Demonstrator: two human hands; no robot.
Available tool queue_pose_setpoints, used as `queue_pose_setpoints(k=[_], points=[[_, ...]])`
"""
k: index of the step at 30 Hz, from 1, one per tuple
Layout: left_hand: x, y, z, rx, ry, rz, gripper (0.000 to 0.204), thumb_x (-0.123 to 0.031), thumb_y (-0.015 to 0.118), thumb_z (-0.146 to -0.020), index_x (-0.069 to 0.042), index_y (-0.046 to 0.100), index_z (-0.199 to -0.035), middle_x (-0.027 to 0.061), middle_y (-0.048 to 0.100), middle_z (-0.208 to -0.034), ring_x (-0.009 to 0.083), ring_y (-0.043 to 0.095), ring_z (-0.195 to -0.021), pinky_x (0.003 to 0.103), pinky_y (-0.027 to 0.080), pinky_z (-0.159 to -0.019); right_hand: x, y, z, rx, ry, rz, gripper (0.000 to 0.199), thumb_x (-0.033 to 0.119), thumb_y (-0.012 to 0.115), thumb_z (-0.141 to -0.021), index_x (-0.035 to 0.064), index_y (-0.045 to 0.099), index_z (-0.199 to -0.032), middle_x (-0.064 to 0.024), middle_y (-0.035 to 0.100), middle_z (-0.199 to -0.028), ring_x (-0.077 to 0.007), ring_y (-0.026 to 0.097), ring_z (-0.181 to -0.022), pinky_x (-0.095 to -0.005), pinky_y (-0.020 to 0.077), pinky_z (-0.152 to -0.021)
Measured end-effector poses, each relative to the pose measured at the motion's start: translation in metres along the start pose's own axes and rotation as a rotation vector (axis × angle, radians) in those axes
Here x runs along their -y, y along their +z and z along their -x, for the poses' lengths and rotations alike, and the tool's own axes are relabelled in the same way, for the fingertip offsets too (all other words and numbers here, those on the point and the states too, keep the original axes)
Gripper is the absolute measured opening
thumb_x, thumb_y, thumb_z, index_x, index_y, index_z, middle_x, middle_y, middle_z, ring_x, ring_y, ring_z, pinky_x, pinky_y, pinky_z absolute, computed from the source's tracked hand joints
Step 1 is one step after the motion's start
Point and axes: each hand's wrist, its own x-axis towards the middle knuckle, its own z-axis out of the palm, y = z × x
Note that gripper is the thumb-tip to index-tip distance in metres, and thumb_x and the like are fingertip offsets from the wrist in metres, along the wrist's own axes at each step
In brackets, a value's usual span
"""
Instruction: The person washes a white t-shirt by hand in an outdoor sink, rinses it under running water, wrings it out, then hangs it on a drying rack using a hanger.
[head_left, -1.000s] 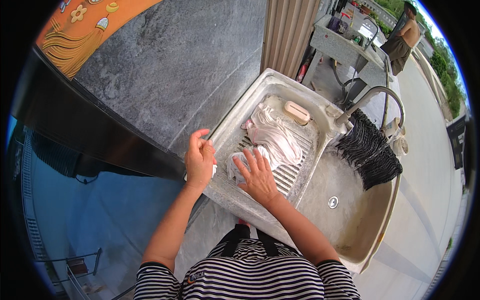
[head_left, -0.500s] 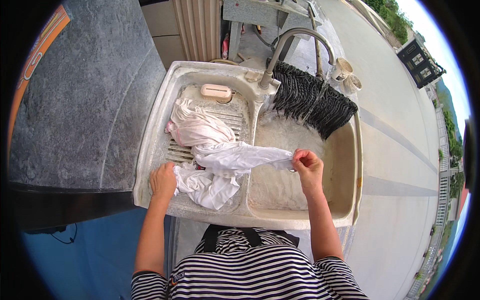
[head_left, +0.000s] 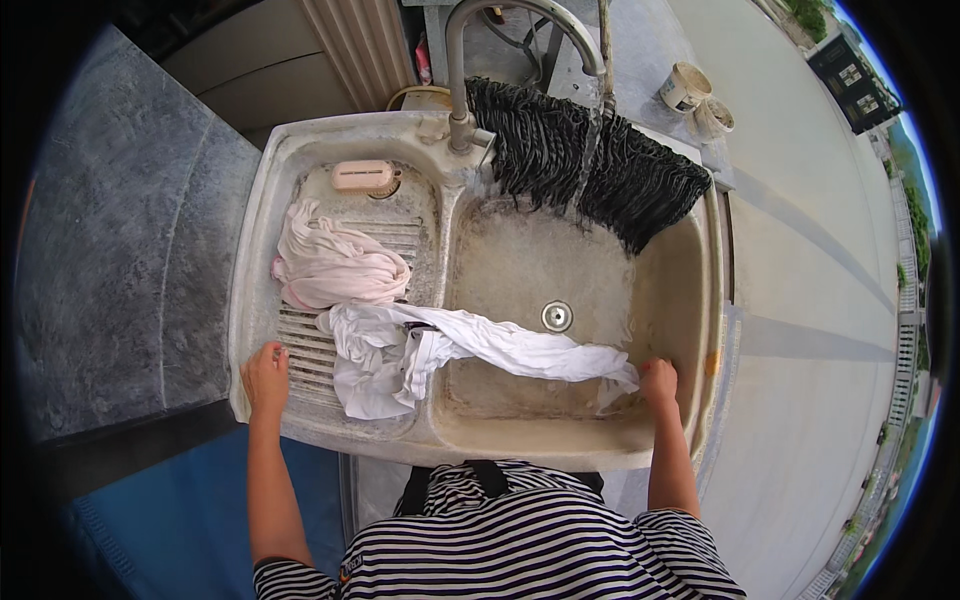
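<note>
Our right hand (head_left: 659, 382) grips one end of the white cloth (head_left: 500, 345), which stretches from the ribbed board (head_left: 305, 350) across the divider and over the basin (head_left: 520, 255). Our left hand (head_left: 266, 378) hovers by the board's left rim, apart from the cloth; we cannot tell how tightly its fingers curl. The pink cloth (head_left: 345, 262) lies just behind the white one.

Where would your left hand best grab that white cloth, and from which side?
Probably by the white cloth's bunched left end, coming from the left: its loose folds lie on the ribbed board, nearest the left hand, while the right hand holds the stretched-out other end.
</note>
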Motion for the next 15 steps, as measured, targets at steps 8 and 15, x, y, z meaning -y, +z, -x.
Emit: queue_pose_setpoints(k=[8,15], points=[[-0.101,0.015,0.005,-0.326,0.211,0.091,0.037,-0.014,0.070,-0.087,-0.006,0.059,-0.121,0.0142,0.056,-0.121,0.0354,0.053,-0.114,0.045,0.042,-0.099,0.165,0.011,-0.029,0.139,-0.388,-0.202,0.064,0.028,0.075,-0.082,0.0067,0.049,-0.136,-0.0196,0.047,-0.137,-0.0383,0.045,-0.125,-0.0473,0.0402,-0.104],[-0.197,0.055,-0.015,-0.115,0.313,0.155,0.029,-0.007,0.069,-0.083,-0.005,0.062,-0.111,0.0132,0.060,-0.107,0.0348,0.055,-0.107,0.045,0.041,-0.099,0.075,0.054,-0.068,0.955,-0.120,-0.768,0.042,0.035,0.068,-0.089,0.0009,0.070,-0.113,-0.0123,0.073,-0.097,-0.0238,0.067,-0.091,-0.0355,0.0507,-0.083]])
